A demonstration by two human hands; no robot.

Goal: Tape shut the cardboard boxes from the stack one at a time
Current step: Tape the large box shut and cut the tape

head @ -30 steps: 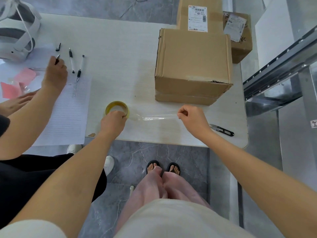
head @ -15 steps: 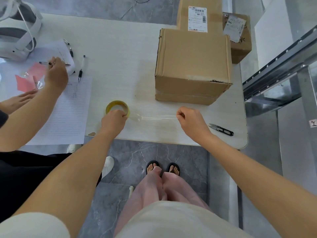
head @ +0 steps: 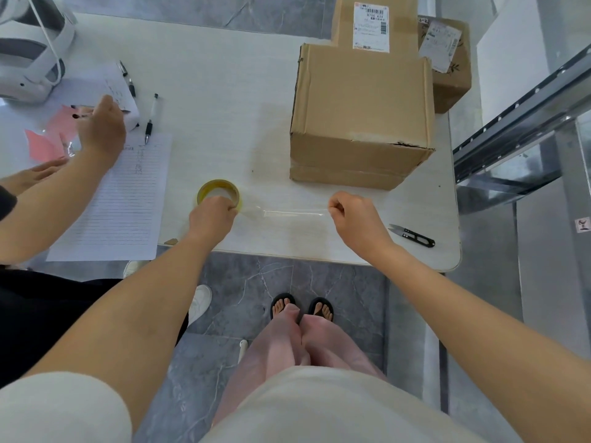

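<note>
- Seen from above: a white table point(head: 224, 91) and a person's two bare arms reaching over its near edge.
- The left hand point(head: 211, 215) grips a roll of clear tape point(head: 218, 191), fingers curled over the roll's near side.
- The right hand point(head: 355, 215), at three o'clock from the roll, pinches the free end of a tape strip point(head: 294, 213), which runs taut between the two hands just above the tabletop.
- A large cardboard box point(head: 361, 100) sits at twelve o'clock from the right hand, near but apart, flaps down, with no new tape on it yet.
- Two more boxes stand behind it, towards one o'clock.
- Black snips point(head: 412, 235) lie on the table at four o'clock from the right hand, untouched.
- The step in hand appears to be drawing out a length of tape.
- The next move probably calls for carrying the strip, kept taut, to the box's top seam, pressing it down, then cutting (slack clear tape may fold onto itself).
- Another person's hand point(head: 102, 126) works over papers at ten o'clock.
</note>
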